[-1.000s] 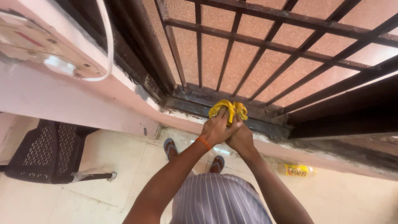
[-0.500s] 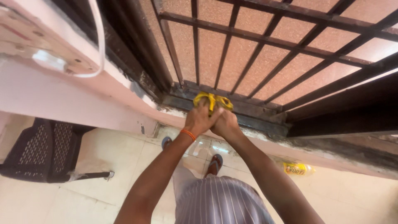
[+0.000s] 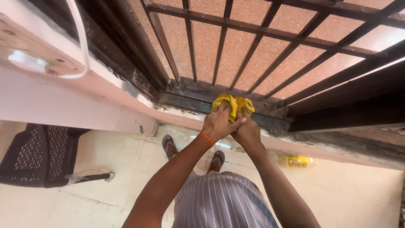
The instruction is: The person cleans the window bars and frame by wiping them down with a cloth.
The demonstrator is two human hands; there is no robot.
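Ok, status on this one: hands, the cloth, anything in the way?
Left hand and right hand both pressed on yellow cloth. Cloth bunched on the dark window sill track, at the foot of the grille bars. Nothing blocking.

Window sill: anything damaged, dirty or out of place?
Yes. The sill edge below the dark window frame is chipped and grimy, with paint flaking. Both hands, left hand and right hand, press a yellow cloth on the frame. A yellow-labelled bottle lies on its side on the floor by the wall.
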